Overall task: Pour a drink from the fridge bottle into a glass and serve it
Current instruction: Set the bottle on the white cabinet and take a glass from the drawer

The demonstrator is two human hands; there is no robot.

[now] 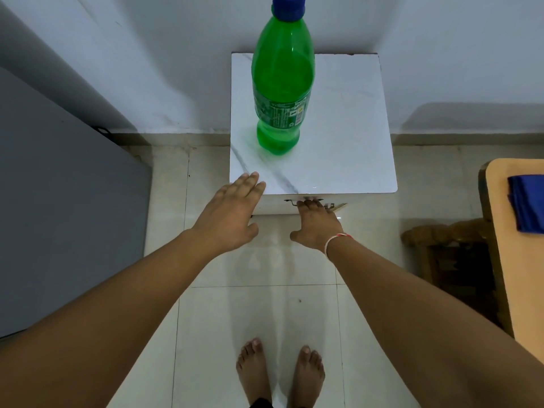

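Right fingers (309, 204): curled over the front face of the white cabinet, right at a small metal handle (306, 200); tips hidden, so whether they actually clamp it I cannot tell.
Right hand (316, 223): thumb out to the side, a thread band on the wrist.
Left fingers (253, 182): straight and held together, tips touching the near-left edge of the tabletop (347, 128), gripping nothing.
Left hand (232, 213): flat, palm down.
Hidden: cabinet front mostly out of sight below the top; bottle cap cut off by the frame's upper edge.
Bottle (282, 83): green plastic, blue cap, label print unreadable, upright on the marble-look tabletop, toward its left, well apart from both hands.
Floor (259, 304): pale tiles, bare feet below.
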